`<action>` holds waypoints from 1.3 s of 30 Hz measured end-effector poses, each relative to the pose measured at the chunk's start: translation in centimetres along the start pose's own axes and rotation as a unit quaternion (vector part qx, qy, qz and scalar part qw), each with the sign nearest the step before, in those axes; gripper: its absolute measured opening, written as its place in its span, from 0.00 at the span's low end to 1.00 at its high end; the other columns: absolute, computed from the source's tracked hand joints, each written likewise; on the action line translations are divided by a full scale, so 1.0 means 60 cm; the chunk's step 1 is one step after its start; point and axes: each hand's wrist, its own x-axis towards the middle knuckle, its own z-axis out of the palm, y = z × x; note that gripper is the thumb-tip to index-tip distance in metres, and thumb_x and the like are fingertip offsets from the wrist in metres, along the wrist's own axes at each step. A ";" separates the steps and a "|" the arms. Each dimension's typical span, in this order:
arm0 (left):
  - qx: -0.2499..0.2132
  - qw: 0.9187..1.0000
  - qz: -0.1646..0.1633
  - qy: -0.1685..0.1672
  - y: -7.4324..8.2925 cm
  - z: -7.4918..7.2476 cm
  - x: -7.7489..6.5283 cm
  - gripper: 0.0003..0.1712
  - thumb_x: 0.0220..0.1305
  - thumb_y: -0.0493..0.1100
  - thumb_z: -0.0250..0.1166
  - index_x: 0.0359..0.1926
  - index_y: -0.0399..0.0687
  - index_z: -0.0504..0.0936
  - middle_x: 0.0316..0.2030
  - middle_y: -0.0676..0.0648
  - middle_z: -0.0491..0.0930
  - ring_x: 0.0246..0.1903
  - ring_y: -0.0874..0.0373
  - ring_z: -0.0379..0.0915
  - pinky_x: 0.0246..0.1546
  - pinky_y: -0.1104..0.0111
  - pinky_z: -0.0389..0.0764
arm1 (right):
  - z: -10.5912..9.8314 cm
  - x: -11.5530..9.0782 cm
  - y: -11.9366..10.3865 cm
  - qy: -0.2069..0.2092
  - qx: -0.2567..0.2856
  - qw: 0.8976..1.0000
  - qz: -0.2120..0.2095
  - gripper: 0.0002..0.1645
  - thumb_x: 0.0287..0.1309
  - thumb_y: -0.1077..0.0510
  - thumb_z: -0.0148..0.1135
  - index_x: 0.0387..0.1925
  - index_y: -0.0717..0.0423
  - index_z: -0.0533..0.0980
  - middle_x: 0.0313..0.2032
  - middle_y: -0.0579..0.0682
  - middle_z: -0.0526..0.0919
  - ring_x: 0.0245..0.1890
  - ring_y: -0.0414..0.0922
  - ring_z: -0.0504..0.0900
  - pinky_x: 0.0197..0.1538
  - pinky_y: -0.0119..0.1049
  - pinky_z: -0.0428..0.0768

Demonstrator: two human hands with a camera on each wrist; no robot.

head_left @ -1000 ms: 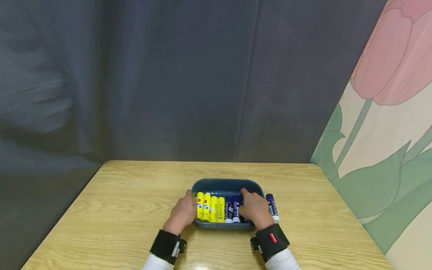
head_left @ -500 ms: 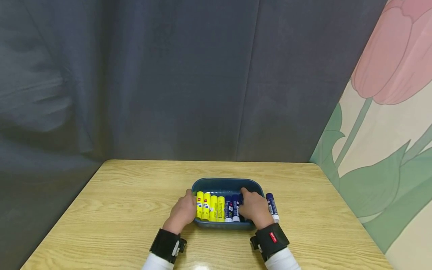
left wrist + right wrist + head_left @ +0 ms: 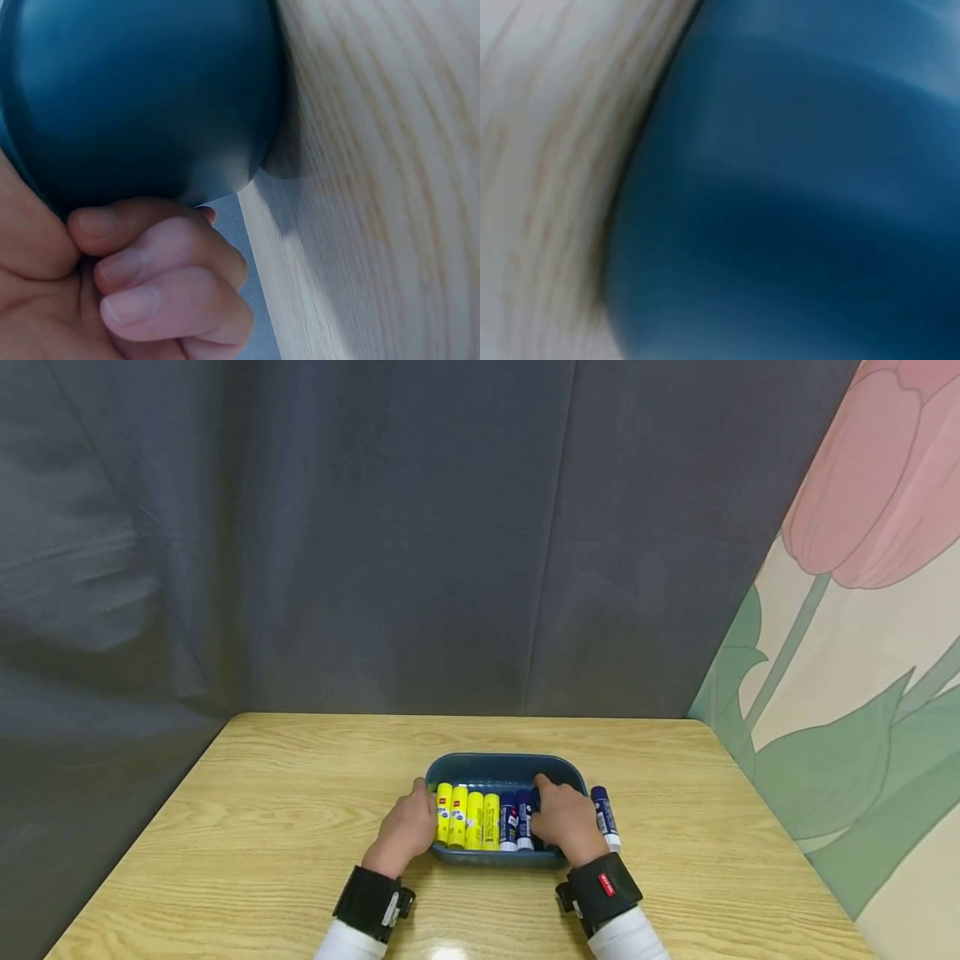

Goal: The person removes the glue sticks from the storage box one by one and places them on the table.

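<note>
A dark blue plastic bin (image 3: 491, 859) sits on the table in the head view. Inside lies a row of glue sticks, several yellow ones (image 3: 475, 821) on the left and dark blue ones with white ends (image 3: 507, 821) beside them. My left hand (image 3: 407, 827) grips the bin's left end; its bent fingers (image 3: 176, 281) meet the bin's edge in the left wrist view. Over the right end, my right hand (image 3: 567, 820) reaches inside beside the blue glue sticks. Whether it pinches one I cannot tell. The right wrist view shows mostly the bin's blurred outer wall (image 3: 795, 187).
One more blue glue stick (image 3: 606, 819) lies on the wooden table (image 3: 285, 827), just right of the bin. A dark grey curtain (image 3: 420, 543) hangs behind the table. Along the right side stands a wall with a painted tulip (image 3: 855, 493).
Both hands, the bin and the glue sticks keep their places. The head view has shifted very slightly.
</note>
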 end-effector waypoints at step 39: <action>-0.008 1.000 0.003 -0.008 -0.003 0.011 0.008 0.25 0.72 0.44 0.41 0.62 0.30 0.55 0.23 0.44 0.70 0.19 0.55 0.66 0.17 0.65 0.65 | 0.008 -0.002 0.008 0.014 0.007 1.000 -0.007 0.35 0.42 0.59 0.62 0.57 0.62 0.69 0.32 0.60 0.81 0.20 0.48 0.69 0.19 0.42 0.70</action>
